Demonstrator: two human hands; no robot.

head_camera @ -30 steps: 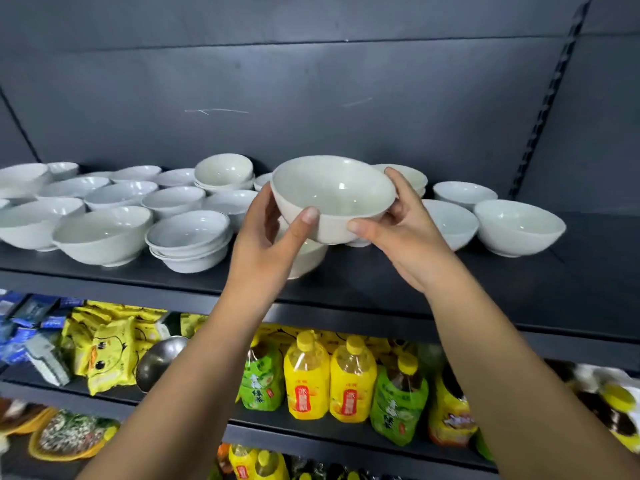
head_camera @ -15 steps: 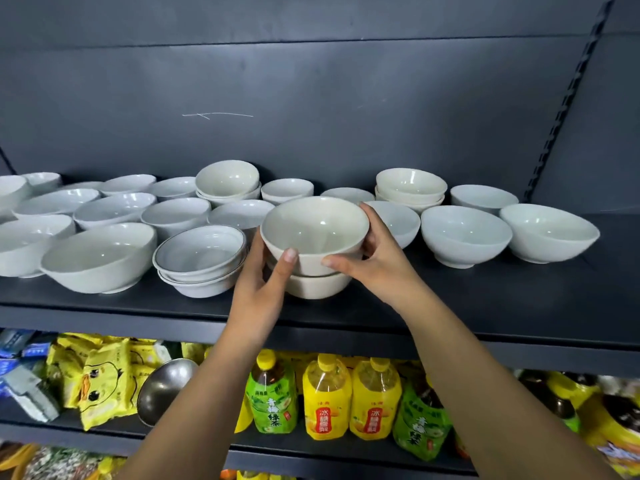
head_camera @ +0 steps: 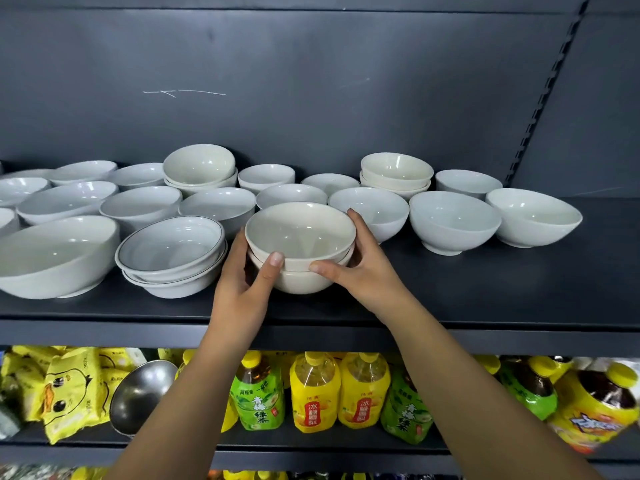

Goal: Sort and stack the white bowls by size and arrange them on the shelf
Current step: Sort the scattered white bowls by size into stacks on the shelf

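Note:
A cream bowl (head_camera: 299, 233) sits nested in a matching bowl (head_camera: 301, 282) near the front of the dark shelf (head_camera: 485, 289). My left hand (head_camera: 242, 282) grips the nested pair on its left side, thumb on the upper rim. My right hand (head_camera: 363, 268) grips it on the right, fingers round the back. Several white bowls stand around: a rimmed stack (head_camera: 173, 258) to the left, a large bowl (head_camera: 55, 258) at far left, single bowls (head_camera: 453, 221) to the right, and cream stacks (head_camera: 201, 169) (head_camera: 396, 174) at the back.
Bare shelf surface lies at the front right, up to the perforated upright (head_camera: 540, 98). Below, a lower shelf holds bottled drinks (head_camera: 313, 393), yellow snack bags (head_camera: 69, 389) and a steel bowl (head_camera: 138, 396).
Both hands lowered the cream bowl from above the shelf into the matching bowl, where it now sits nested. The view has tilted down slightly.

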